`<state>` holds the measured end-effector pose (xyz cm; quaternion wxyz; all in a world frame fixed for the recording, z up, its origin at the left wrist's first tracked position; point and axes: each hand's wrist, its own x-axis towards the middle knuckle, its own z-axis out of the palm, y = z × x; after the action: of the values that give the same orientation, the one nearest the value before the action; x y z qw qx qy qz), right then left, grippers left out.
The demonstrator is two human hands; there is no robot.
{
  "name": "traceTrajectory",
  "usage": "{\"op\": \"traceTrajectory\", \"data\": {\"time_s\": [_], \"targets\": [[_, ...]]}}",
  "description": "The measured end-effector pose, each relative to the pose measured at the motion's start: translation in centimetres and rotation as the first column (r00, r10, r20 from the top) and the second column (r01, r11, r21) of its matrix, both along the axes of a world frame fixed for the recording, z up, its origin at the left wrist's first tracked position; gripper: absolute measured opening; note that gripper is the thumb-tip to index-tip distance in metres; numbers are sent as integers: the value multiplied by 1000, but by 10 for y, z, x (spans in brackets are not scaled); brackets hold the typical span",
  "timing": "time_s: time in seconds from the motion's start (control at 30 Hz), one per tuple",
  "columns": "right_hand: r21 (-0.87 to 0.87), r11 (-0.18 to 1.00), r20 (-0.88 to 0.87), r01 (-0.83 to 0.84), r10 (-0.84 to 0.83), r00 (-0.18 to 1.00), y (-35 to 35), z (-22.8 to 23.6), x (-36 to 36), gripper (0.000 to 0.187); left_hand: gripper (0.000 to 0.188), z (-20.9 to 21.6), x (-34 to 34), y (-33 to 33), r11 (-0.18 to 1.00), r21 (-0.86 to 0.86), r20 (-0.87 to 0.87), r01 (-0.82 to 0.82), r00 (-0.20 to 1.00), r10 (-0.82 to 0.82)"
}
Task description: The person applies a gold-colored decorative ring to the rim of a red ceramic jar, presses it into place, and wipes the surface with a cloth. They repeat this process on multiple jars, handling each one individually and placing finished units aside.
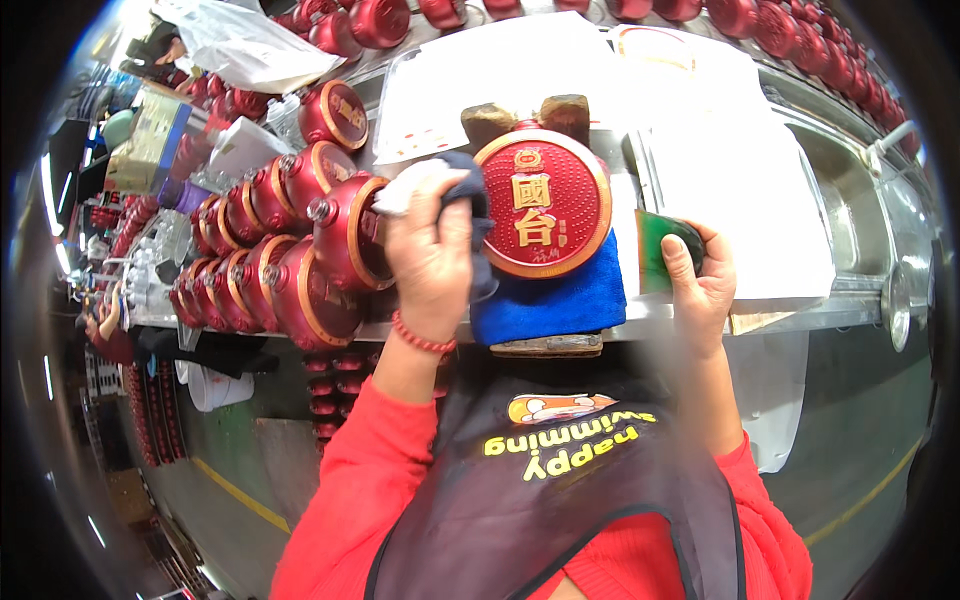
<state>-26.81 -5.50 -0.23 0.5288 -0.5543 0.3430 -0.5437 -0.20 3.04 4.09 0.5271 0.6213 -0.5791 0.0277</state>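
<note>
A round, flat-faced red bottle [580,195] with an orange-gold rim and raised gold characters lies face up in front of me. Beneath its near side is a folded blue cloth [548,305], and two brown blocks [565,117] stand at its far side. My left hand [432,245], at the bottle's left edge, is closed on a dark cloth [468,185] with a white piece of cloth or paper bunched beside it. To the right of the bottle, my right hand [705,285] pinches a thin flat green piece [653,250] with a dark part, its thumb on the near face.
Several red bottles [315,295] stand in rows on the left of the bench, and more line the far edge. White sheets [740,190] cover the worktop at right. Beyond them sits a metal sink [850,190]. A clear plastic bag [240,45] lies far left.
</note>
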Motion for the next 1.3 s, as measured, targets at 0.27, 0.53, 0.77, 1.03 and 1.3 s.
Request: {"op": "traceTrajectory", "data": {"time_s": [0.27, 0.53, 0.77, 1.03, 1.3], "targets": [[20, 1000, 27, 10, -10, 1000, -5, -4, 0, 31, 36, -7, -58, 43, 992, 125, 454, -13, 890, -45], [28, 999, 29, 19, -20, 999, -6, 0, -9, 31, 30, 32, -86, -18, 962, 221, 783, 158, 559, -272], [-20, 1000, -30, 18, -19, 999, -13, 5, -13, 30, 14, 69, -58, -100, 895, 420, 717, 151, 550, -429], [-20, 1000, -43, 10, -11, 999, -15, 2, -13, 29, 21, 54, 7, -61, 965, 256, 412, 52, 897, -157], [35, 987, -3, -156, 156, 988, 3, -7, 5, 30, 40, 11, -72, 18, 988, 155, 602, -23, 795, -76]]}}
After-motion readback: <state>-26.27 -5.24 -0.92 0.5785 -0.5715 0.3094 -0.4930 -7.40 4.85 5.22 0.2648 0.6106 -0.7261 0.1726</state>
